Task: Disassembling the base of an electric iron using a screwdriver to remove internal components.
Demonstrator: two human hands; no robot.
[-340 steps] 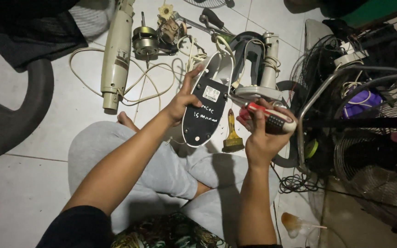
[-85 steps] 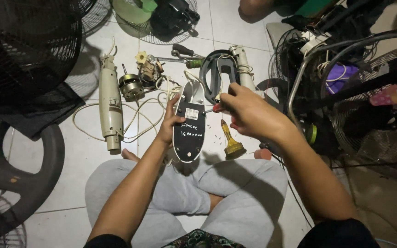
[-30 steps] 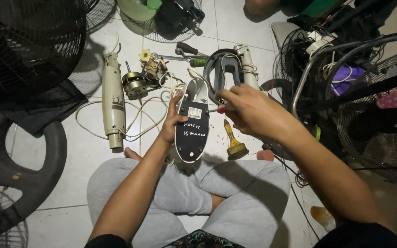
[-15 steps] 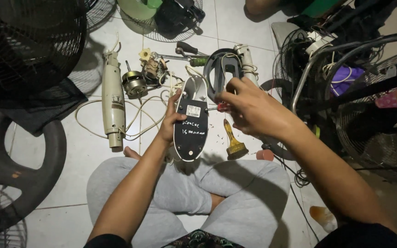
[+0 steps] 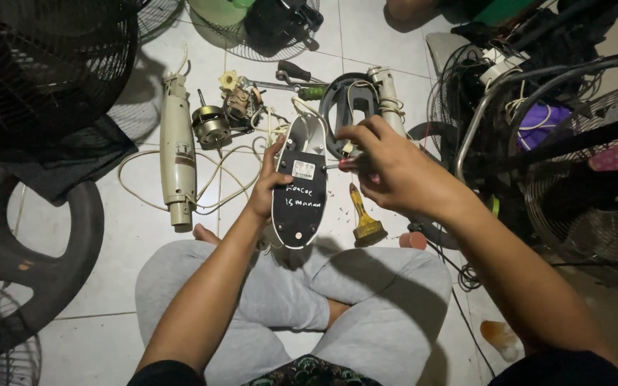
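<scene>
Our right hand (image 5: pixel 395 168) is closing its fingers around a screwdriver (image 5: pixel 343 164) with a red handle, and the tip is pointing toward nine o'clock, touching the dark underside of an iron (image 5: pixel 300 184). Our left hand (image 5: pixel 266 189) is gripping the left edge of that iron, thumb up along its side and fingers tucked behind, holding it upright just above our knees. The iron is sitting near the middle of the view, its white nose pointing to twelve o'clock, with a small white label and chalk writing on its black base.

At four o'clock from the iron, a small brush (image 5: pixel 365 218) with a yellow handle is lying on the white tiled floor (image 5: pixel 109 236). At twelve o'clock, a grey iron handle shell (image 5: pixel 352 107) is resting beside a pair of green-handled pliers (image 5: pixel 302 87). At ten o'clock, a small motor (image 5: pixel 212 127) is sitting among pale cords, and further toward nine o'clock a cream-coloured tube-shaped housing (image 5: pixel 177 154) is lying lengthwise. Black fan guards (image 5: pixel 44 64) are crowding the upper left, and more fan cages (image 5: pixel 581 207) are filling the right side. We are sitting cross-legged in grey trousers (image 5: pixel 366 300).
</scene>
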